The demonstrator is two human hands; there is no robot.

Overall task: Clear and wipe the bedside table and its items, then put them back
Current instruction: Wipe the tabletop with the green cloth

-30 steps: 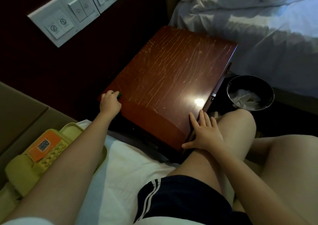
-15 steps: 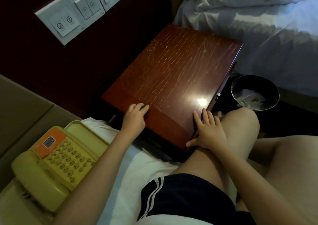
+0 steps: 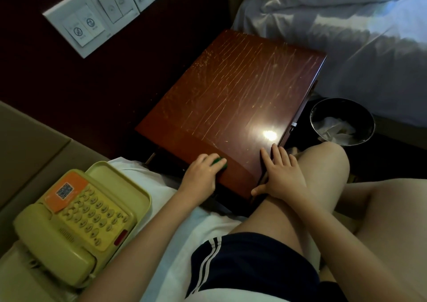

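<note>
At lower centre, left hand (image 3: 200, 177) gripped a green scrubber (image 3: 219, 162) on the near edge of the bedside table (image 3: 231, 89), right hand (image 3: 280, 175) lay flat-fingered on its corner; risk: left forearm (image 3: 138, 234) could knock the phone (image 3: 76, 220) at lower left.

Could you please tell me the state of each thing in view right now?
Table, top bare, streaked with wipe marks.
Pad, green, pressed on the table's near edge.
Left hand, grip curled round the pad.
Right hand, flat on the table's near corner, fingers straight.
Phone, off the table, handset on its cradle.
Bin, upright, crumpled paper inside.
</note>
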